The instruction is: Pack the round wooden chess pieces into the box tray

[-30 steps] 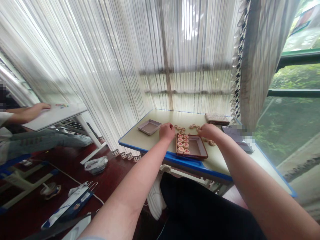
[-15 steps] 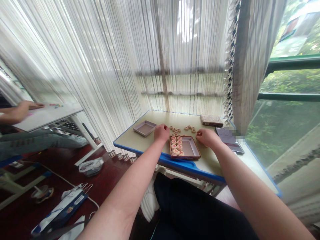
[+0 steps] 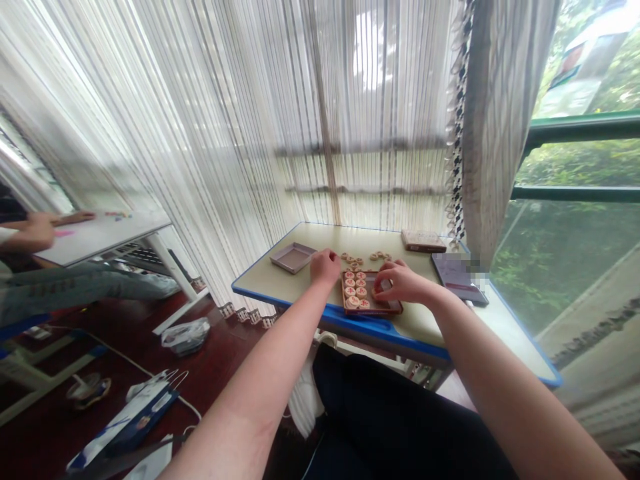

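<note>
On the table an open shallow box (image 3: 395,311) holds two columns of round Chinese chess pieces (image 3: 361,291) with red characters along its left side. My right hand (image 3: 403,283) reaches over the right part of this box, its fingers closed on a Chinese chess piece (image 3: 375,293) beside the columns. Left of the box, my left hand (image 3: 325,267) hovers with fingers pinched together; whether anything is between them is hidden. Just beyond the box lie loose chess pieces (image 3: 353,260) in one cluster and a smaller group (image 3: 381,256) to its right.
A shallow tray-like lid (image 3: 293,257) lies at the table's left. At the back right are a closed box (image 3: 423,241) and a dark tablet-like device (image 3: 457,277). Another person's hand (image 3: 37,230) is at a white table (image 3: 110,230) on the left. Bags (image 3: 185,335) lie on the floor.
My right hand has moved left from beside the box to over its inside, bringing a chess piece down there. My left hand stays nearly in place. The view has shifted slightly.
</note>
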`<state>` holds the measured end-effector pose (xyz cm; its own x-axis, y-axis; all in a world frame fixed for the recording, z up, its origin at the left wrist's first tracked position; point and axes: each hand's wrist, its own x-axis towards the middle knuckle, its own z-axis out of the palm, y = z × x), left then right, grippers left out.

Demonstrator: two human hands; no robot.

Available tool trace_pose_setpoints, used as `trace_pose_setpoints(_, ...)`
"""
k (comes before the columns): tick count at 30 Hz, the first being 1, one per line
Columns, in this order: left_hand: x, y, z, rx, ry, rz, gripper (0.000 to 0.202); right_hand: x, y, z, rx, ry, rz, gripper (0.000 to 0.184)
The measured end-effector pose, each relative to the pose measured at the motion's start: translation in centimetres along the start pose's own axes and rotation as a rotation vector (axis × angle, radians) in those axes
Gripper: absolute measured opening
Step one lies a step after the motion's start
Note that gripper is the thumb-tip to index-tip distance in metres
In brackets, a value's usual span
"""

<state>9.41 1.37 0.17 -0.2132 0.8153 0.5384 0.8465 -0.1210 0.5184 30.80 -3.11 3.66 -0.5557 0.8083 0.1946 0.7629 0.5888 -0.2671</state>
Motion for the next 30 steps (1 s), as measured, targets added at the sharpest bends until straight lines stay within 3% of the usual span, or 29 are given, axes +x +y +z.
trace_pose_setpoints(6, 0.0, -0.1, 0.0, -0.022, -0.017, -0.014, 0.017, -0.4, -0.3, -0.4, -0.002, -0.043, 0.019, 0.033)
trace_pose_setpoints(14, -0.4, -0.2, -0.2, -0.045, -0.023, -0.015, 0.017, -0.5, -0.6, -0.7, 0.018, -0.054, -0.011, 0.021)
trace_pose_setpoints(23, -0.5, -0.1, -0.3, -0.054, -0.051, -0.022, 0.018, -1.0, -2.7, -1.6, 0.284, -0.102, -0.127, 0.031)
trace_pose_setpoints(30, -0.3, -0.3, 0.2, -0.055, -0.066, -0.031, 0.018, -1.0, -3.3, -0.9, 0.282, -0.107, -0.147, 0.031)
